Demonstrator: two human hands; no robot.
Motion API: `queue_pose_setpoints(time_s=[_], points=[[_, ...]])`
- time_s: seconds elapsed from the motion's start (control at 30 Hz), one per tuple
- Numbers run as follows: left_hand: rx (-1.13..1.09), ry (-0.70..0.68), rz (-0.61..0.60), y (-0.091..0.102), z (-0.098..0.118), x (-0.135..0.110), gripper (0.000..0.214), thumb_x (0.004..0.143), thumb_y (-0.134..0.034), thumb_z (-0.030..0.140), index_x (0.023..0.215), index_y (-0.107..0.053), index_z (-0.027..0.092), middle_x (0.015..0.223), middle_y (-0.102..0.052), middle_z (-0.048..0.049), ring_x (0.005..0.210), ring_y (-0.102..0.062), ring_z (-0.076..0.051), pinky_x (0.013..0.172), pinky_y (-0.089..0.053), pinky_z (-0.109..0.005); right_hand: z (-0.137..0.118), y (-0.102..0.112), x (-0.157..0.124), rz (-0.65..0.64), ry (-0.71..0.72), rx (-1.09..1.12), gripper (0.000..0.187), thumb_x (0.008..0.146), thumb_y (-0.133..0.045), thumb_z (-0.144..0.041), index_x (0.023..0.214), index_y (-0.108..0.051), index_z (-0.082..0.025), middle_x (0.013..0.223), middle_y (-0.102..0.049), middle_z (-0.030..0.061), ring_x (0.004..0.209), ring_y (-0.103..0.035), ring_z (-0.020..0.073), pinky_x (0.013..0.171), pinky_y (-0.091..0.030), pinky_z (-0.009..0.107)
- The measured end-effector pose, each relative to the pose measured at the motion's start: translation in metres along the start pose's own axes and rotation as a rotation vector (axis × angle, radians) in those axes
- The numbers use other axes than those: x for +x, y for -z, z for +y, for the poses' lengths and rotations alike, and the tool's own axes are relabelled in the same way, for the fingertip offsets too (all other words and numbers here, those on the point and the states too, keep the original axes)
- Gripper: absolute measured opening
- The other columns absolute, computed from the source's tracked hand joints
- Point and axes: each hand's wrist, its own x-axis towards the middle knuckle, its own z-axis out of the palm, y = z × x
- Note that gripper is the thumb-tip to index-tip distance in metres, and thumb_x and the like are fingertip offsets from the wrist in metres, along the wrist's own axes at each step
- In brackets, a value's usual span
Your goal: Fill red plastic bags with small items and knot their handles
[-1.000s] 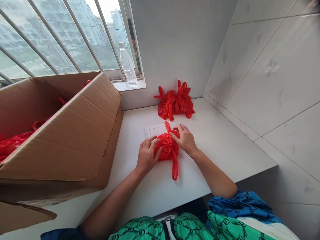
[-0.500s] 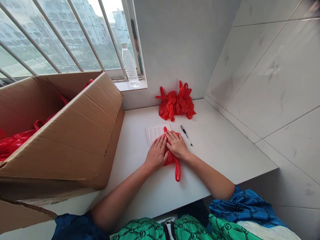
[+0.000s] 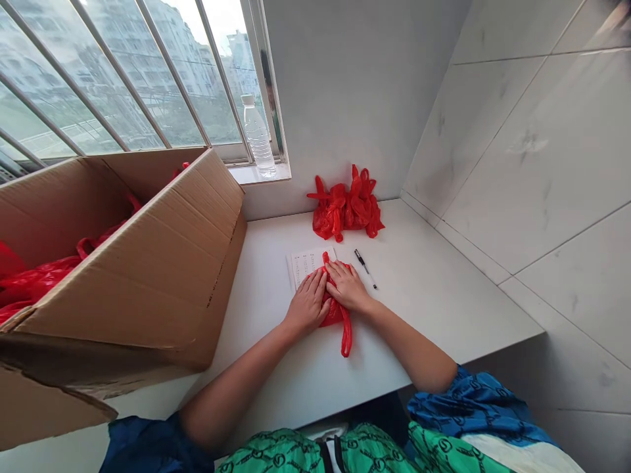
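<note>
A red plastic bag [image 3: 332, 316] lies on the white table, partly over a sheet of paper with writing [image 3: 302, 264]. My left hand [image 3: 308, 302] rests flat on the bag's left side, fingers stretched out. Against its right side presses my right hand [image 3: 346, 284], also flat, with the fingers extended. One handle loop of the bag trails toward me, and a short red tip sticks out beyond my fingers. Both palms hide most of the bag; its contents cannot be seen. To the right of my right hand lies a black-capped pen [image 3: 365, 268].
Tied red plastic bags [image 3: 348, 207] sit against the wall at the back of the table [image 3: 444, 295]. A big cardboard box [image 3: 162, 263] holding more red bags stands at left. A clear water bottle [image 3: 259, 141] is on the windowsill. A tiled wall [image 3: 557, 164] bounds the right side.
The view has shifted slightly. Both hands stay flat on the bag with little visible movement, and its trailing handle loop lies slightly farther left.
</note>
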Motion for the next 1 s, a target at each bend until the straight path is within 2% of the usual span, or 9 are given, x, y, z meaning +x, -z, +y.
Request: queue_pose_setpoints(time_s=[0.1, 0.23, 0.33, 0.4, 0.5, 0.6, 0.73, 0.87, 1.0], points=[[-0.094, 0.029, -0.082, 0.018, -0.003, 0.003, 0.059, 0.100, -0.032, 0.041, 0.150, -0.037, 0.011, 0.158, -0.032, -0.0145, 0.147, -0.031, -0.026, 0.121, -0.026, -0.044, 0.017, 0.014, 0.004, 0.060, 0.047, 0.320, 0.053, 0.095, -0.046, -0.045, 0.141, -0.052, -0.019, 0.154, -0.041, 0.0108, 0.144, -0.036, 0.0245, 0.119, -0.026, 0.045], [-0.119, 0.119, -0.010, 0.056, 0.003, 0.012, 0.048, 0.102, -0.027, 0.043, 0.129, -0.061, 0.021, 0.136, -0.059, -0.0093, 0.126, -0.054, -0.023, 0.105, -0.043, -0.038, 0.041, 0.037, 0.007, 0.465, -0.050, 0.624, 0.045, 0.094, -0.047, -0.053, 0.114, -0.068, -0.020, 0.126, -0.065, 0.0110, 0.117, -0.061, 0.0216, 0.102, -0.046, 0.036], [-0.023, 0.178, 0.023, 0.075, 0.021, 0.023, 0.039, 0.100, -0.035, 0.044, 0.116, -0.064, 0.023, 0.113, -0.068, -0.0069, 0.107, -0.063, -0.023, 0.084, -0.049, -0.033, 0.050, 0.049, 0.005, 0.586, -0.129, 0.668, 0.041, 0.093, -0.048, -0.053, 0.103, -0.069, -0.020, 0.104, -0.073, 0.0078, 0.097, -0.068, 0.0201, 0.089, -0.051, 0.033], [0.045, 0.217, -0.051, 0.076, 0.037, 0.031, 0.040, 0.098, -0.040, 0.049, 0.117, -0.061, 0.021, 0.105, -0.069, -0.0077, 0.096, -0.065, -0.024, 0.074, -0.049, -0.032, 0.053, 0.052, 0.004, 0.591, -0.138, 0.664, 0.039, 0.093, -0.047, -0.052, 0.096, -0.069, -0.020, 0.097, -0.074, 0.0060, 0.088, -0.069, 0.0187, 0.084, -0.052, 0.031], [0.164, 0.245, -0.154, 0.061, 0.056, 0.037, 0.053, 0.090, -0.052, 0.059, 0.119, -0.057, 0.015, 0.102, -0.068, -0.0134, 0.093, -0.066, -0.030, 0.071, -0.049, -0.035, 0.053, 0.050, 0.003, 0.560, -0.120, 0.611, 0.037, 0.094, -0.047, -0.050, 0.090, -0.069, -0.021, 0.094, -0.074, 0.0046, 0.079, -0.070, 0.0171, 0.077, -0.051, 0.029], [0.233, 0.238, -0.163, 0.041, 0.064, 0.037, 0.049, 0.087, -0.062, 0.048, 0.116, -0.056, 0.010, 0.106, -0.065, -0.0193, 0.099, -0.063, -0.036, 0.073, -0.049, -0.039, 0.052, 0.046, 0.004, 0.515, -0.090, 0.530, 0.036, 0.095, -0.046, -0.047, 0.086, -0.069, -0.022, 0.092, -0.074, 0.0033, 0.074, -0.069, 0.0159, 0.073, -0.049, 0.028], [0.178, 0.215, -0.166, 0.032, 0.060, 0.032, 0.032, 0.092, -0.056, 0.032, 0.115, -0.056, 0.011, 0.110, -0.064, -0.0195, 0.102, -0.062, -0.035, 0.076, -0.049, -0.040, 0.049, 0.044, 0.003, 0.463, -0.053, 0.447, 0.034, 0.096, -0.044, -0.044, 0.084, -0.068, -0.022, 0.092, -0.074, 0.0034, 0.076, -0.068, 0.0164, 0.072, -0.048, 0.027], [0.009, 0.194, -0.163, 0.049, 0.047, 0.018, 0.028, 0.092, -0.051, 0.029, 0.118, -0.055, 0.019, 0.104, -0.068, -0.0085, 0.092, -0.064, -0.024, 0.073, -0.047, -0.032, 0.046, 0.043, -0.001, 0.419, -0.022, 0.364, 0.036, 0.095, -0.044, -0.045, 0.080, -0.068, -0.022, 0.088, -0.074, 0.0048, 0.079, -0.067, 0.0184, 0.073, -0.046, 0.027], [-0.572, 0.230, -0.134, 0.096, 0.041, -0.016, 0.038, 0.094, -0.050, 0.029, 0.131, -0.047, 0.022, 0.080, -0.061, 0.0003, 0.071, -0.056, -0.015, 0.061, -0.041, -0.025, 0.048, 0.036, -0.003, 0.359, -0.008, 0.367, 0.038, 0.095, -0.043, -0.049, 0.083, -0.068, -0.023, 0.088, -0.073, 0.0042, 0.078, -0.067, 0.0195, 0.072, -0.047, 0.028]])
